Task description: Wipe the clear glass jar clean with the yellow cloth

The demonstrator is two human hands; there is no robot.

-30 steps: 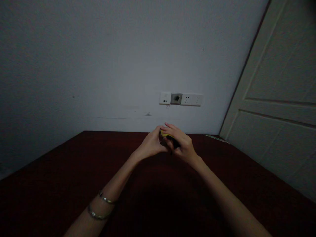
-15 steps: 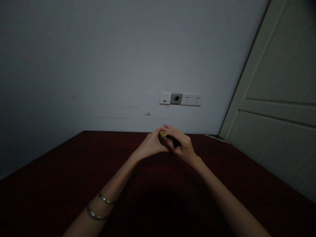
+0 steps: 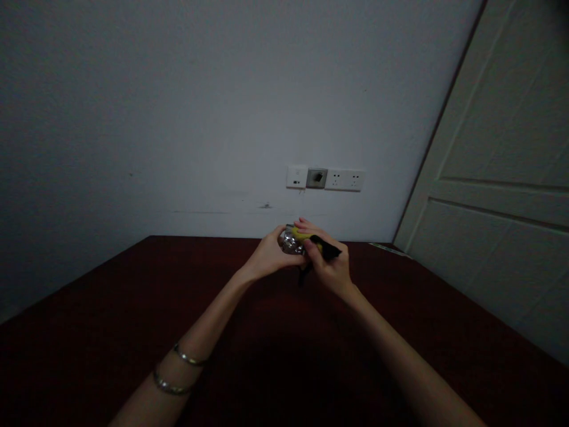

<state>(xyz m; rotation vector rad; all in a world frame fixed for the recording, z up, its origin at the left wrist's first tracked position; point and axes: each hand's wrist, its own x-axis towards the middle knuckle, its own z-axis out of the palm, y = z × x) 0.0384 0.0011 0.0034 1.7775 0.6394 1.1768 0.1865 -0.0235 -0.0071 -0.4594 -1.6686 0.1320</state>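
My left hand (image 3: 269, 252) is closed around a shiny, silvery round object (image 3: 291, 242), whose exact kind I cannot make out in the dim light. Against its right side, my right hand (image 3: 329, 261) grips a yellow and black cloth-like piece (image 3: 326, 247). The yellow part lies under the right fingers and touches the silvery object, while a black flap sticks out over the back of the thumb. A dark strip (image 3: 304, 275) hangs below, between the hands. Both hands are above the far part of the dark red table, and fingers hide much of both things.
The dark red tabletop (image 3: 186, 279) reaches a pale wall (image 3: 213, 118) at the back. Several sockets (image 3: 344, 179) sit on the wall just beyond my hands. A panelled white door (image 3: 502, 178) stands to the right, with a flat strip (image 3: 391, 249) at the table's far right corner.
The silvery object has turned more into view between my hands. My right hand has shifted slightly, and more of the yellow and black piece now shows.
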